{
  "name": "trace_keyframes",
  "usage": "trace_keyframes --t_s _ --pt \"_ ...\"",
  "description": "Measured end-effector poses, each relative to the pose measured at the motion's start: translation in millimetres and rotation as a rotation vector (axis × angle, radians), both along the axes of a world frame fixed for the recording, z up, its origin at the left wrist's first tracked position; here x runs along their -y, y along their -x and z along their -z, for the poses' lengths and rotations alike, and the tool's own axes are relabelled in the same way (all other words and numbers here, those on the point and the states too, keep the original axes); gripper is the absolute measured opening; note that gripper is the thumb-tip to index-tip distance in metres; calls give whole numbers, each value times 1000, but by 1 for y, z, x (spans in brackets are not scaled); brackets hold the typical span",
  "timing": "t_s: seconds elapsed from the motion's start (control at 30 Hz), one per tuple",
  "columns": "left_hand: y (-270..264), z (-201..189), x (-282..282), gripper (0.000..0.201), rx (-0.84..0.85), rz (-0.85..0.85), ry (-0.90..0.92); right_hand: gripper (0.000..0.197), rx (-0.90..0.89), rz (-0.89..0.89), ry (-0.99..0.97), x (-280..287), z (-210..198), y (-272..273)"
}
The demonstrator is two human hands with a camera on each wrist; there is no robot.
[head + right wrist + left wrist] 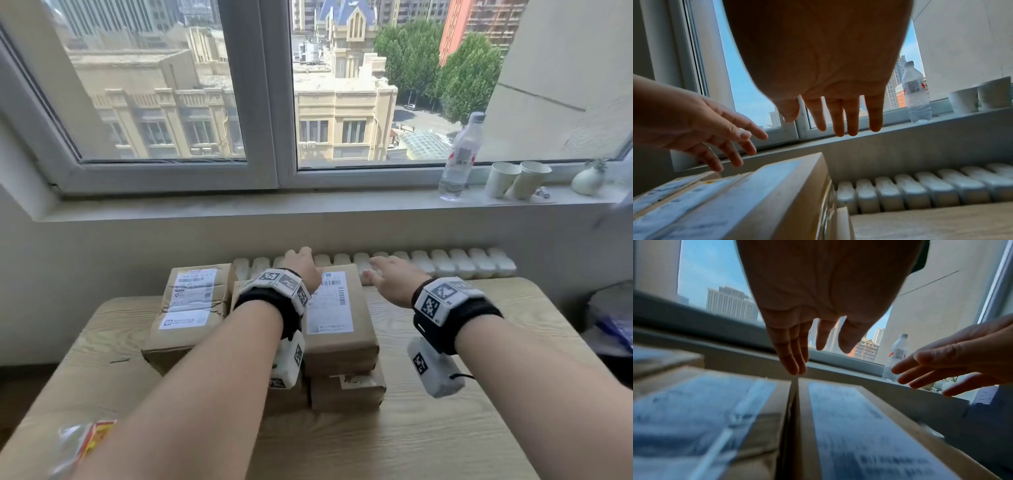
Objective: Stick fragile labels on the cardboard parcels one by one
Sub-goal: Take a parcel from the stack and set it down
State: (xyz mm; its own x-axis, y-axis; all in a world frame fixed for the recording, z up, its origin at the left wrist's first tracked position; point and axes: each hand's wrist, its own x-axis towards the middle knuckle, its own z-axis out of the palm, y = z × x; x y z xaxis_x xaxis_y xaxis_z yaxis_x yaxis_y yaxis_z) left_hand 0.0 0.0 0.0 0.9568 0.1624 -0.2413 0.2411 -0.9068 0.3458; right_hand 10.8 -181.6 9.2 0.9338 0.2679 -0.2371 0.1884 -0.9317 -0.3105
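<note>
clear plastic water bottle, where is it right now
In the head view the clear plastic water bottle stands upright on the windowsill, right of centre, just left of two white paper cups, beyond the open right hand.

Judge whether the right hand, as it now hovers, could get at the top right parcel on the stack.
Probably yes. The right hand hangs open just beside the top right parcel, with nothing between them. The left hand reaches over the parcel's far left corner, leaving the near and right sides free.

Daylight comes through a wide window [260,102] at 12 o'clock. Below its grey sill [239,205] stands a white radiator [445,263] behind the wooden desk [428,428].
</note>
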Motion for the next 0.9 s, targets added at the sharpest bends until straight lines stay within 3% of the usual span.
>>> trace_keyframes --t_s 0.13,0.33,0.57,0.73,0.9 --pt "-6 22 -1 44 -25 -11 -37 43 -84 44 5 -9 23 -7" --pt "-16 24 -4 39 -54 -3 -116 52 -175 123 -21 -17 48 -10" --pt "-20 25 10 42 -64 39 -145 51 -208 258 -183 -25 62 -10" --pt "-19 23 12 47 -67 -39 39 52 -139 320 -231 -17 54 -6" --pt "-4 0 12 62 9 -183 436 48 0 355 -317 -1 31 13"
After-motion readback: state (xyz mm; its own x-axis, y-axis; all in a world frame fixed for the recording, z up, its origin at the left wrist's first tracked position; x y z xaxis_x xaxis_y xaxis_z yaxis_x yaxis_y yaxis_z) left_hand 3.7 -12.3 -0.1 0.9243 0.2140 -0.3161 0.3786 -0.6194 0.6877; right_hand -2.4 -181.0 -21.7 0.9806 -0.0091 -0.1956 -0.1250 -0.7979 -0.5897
